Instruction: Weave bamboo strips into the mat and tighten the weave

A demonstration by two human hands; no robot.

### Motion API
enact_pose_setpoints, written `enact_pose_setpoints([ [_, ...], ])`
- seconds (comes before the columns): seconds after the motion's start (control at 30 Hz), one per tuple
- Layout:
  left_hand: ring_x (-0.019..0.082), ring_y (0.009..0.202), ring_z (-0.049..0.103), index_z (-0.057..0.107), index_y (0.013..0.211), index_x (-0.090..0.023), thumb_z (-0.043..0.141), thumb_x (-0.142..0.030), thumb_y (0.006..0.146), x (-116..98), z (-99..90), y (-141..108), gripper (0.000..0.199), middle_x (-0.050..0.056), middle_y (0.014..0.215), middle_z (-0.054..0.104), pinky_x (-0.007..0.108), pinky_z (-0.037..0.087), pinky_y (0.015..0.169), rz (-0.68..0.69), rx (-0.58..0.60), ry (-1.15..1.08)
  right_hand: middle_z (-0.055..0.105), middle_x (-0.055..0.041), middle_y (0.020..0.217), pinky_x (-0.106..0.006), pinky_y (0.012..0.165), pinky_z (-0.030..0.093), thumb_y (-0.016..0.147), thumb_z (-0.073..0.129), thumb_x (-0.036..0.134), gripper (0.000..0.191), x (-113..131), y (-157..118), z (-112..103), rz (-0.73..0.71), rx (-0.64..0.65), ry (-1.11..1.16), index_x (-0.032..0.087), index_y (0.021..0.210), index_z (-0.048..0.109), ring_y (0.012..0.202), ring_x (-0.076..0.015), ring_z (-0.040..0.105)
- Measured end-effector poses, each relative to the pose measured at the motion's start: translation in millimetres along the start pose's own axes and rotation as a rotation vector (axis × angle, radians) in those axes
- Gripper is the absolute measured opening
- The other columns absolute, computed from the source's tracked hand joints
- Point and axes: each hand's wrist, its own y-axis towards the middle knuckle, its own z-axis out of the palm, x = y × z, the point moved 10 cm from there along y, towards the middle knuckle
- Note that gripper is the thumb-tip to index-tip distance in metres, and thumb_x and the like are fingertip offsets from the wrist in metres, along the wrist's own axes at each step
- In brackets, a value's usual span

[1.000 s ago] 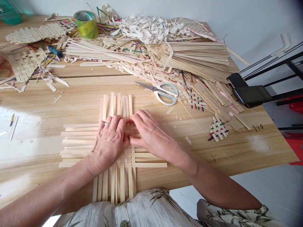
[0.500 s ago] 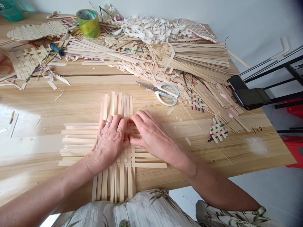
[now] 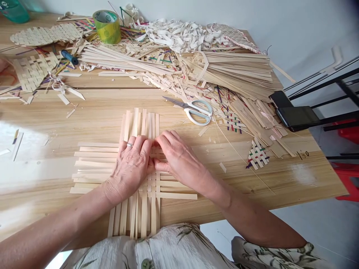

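Observation:
Pale, flat wood strips (image 3: 144,209) cross one another in a woven mat on the table in front of me. Their loose ends fan out on all four sides. My left hand (image 3: 131,162), a ring on one finger, lies over the middle of the weave, its fingers bent and gripping strips there. Close against it on the right, my right hand (image 3: 179,157) is closed in a pinch on a strip at the weave's upper right. Both hands' fingertips nearly meet, and they hide the strip ends between them.
White-handled scissors (image 3: 198,111) lie beyond my right hand. Behind them stretch bundles of strips (image 3: 241,69), white curled ribbon (image 3: 182,33) and a tape roll (image 3: 107,28). Small woven pieces (image 3: 258,154) lie to the right, near a black phone (image 3: 297,116). Someone's hand (image 3: 4,66) shows at the left edge.
The view has shifted very slightly. Both hands stay at the same spot on the weave, with hardly any finger movement visible.

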Motion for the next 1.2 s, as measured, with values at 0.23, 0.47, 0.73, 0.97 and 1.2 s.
enact_pose_setpoints([
  [0.23,0.028,0.101,0.054,0.055,0.115,-0.019,0.058,-0.014,0.082,4.8,-8.2,-6.2,0.034,0.011,0.113,0.060,0.042,0.044,0.086,-0.011,-0.112,-0.095,0.058,-0.0100,0.104,-0.040,0.084,0.049,0.081,0.075,0.018,0.027,-3.2,-0.1,1.0,-0.017,-0.033,-0.008,0.017,0.097,0.054,0.099,-0.0267,0.053],
  [0.47,0.027,0.093,0.053,0.053,0.103,-0.019,0.049,-0.005,0.076,39.1,-31.9,-17.9,0.031,0.010,0.100,0.062,0.041,0.044,0.082,-0.159,-0.282,-0.051,0.057,-0.0106,0.107,-0.041,0.088,0.048,0.078,0.058,0.002,0.033,17.4,-2.0,0.1,-0.111,-0.144,-0.039,0.017,0.107,0.055,0.103,-0.0272,0.052],
  [0.73,0.030,0.093,0.053,0.059,0.093,-0.020,0.049,-0.008,0.081,29.2,-28.1,-15.0,0.019,0.011,0.097,0.065,0.043,0.045,0.080,-0.070,-0.147,0.127,0.057,-0.0119,0.109,-0.043,0.091,0.050,0.078,0.054,-0.001,0.030,33.4,1.3,10.5,-0.139,-0.112,-0.104,0.016,0.102,0.058,0.104,-0.0279,0.050],
  [0.97,0.028,0.087,0.053,0.058,0.090,-0.019,0.049,-0.006,0.082,30.4,-19.9,-14.0,0.018,0.011,0.096,0.063,0.041,0.046,0.076,-0.047,-0.129,0.107,0.058,-0.0128,0.107,-0.042,0.088,0.049,0.081,0.052,0.001,0.028,38.1,3.4,13.5,-0.141,-0.145,-0.144,0.015,0.104,0.059,0.099,-0.0283,0.049],
  [1.2,0.028,0.088,0.052,0.057,0.093,-0.018,0.048,-0.006,0.083,31.3,-17.8,-14.4,0.018,0.011,0.099,0.063,0.041,0.045,0.077,-0.068,-0.140,0.095,0.058,-0.0123,0.104,-0.040,0.085,0.048,0.080,0.049,0.001,0.032,35.0,6.1,16.7,-0.122,-0.143,-0.130,0.014,0.107,0.059,0.096,-0.0279,0.049],
])
